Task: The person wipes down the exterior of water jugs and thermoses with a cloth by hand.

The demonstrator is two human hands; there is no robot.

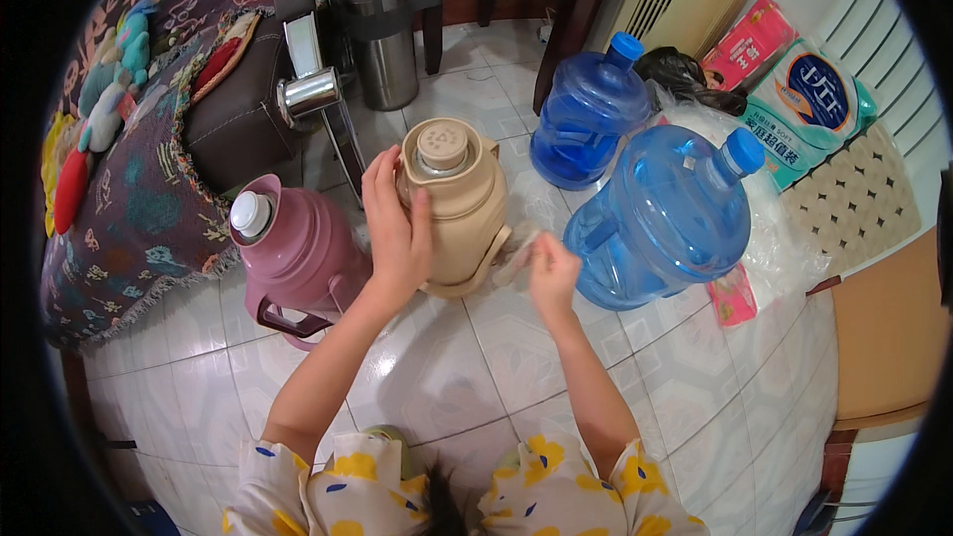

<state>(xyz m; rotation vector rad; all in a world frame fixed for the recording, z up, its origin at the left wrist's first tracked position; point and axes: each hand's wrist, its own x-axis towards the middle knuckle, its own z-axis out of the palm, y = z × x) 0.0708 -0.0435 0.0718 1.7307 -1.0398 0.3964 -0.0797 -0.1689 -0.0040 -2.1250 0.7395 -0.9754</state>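
Observation:
A beige thermos flask (461,216) with a stopper in its neck stands upright on the tiled floor before me. My left hand (397,227) is braced around its upper left side, thumb toward me. My right hand (555,272) pinches a thin whitish wipe or cloth (517,257), beside the flask's lower right side near its handle. Whether the wipe touches the flask is hard to tell. To the left, just past my forearm, is a mauve thermos flask (309,246) with a white stopper.
Close to my right hand stands a large blue water jug (655,216), with a smaller blue jug (588,119) behind. Tissue packs (811,104) lie at right. A sofa (231,119), its metal armrest support (313,93) and a steel bin (383,52) are at left and back.

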